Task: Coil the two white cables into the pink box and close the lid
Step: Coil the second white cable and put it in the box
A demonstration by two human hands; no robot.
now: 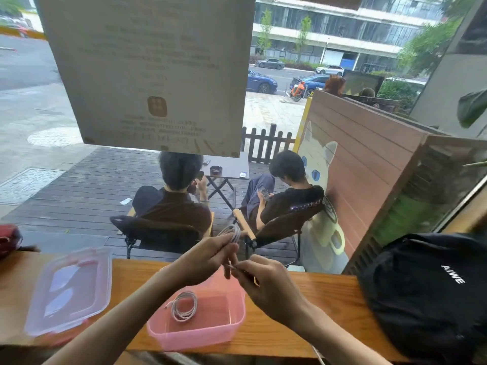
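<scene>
Two hands raised above open pink plastic box [205, 330], left hand [208, 259] gripping looped white cable [233, 233], right hand [266, 283] pinching its end, second coiled white cable [184, 306] inside box.

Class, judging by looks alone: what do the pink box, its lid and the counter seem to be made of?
Pink box: probably plastic, translucent, since the coiled cable shows through its wall. Lid: likely the same, paler, glossy, moulded rim. Counter: apparently wood, orange-brown with visible grain; solid or veneer is unclear.
</scene>
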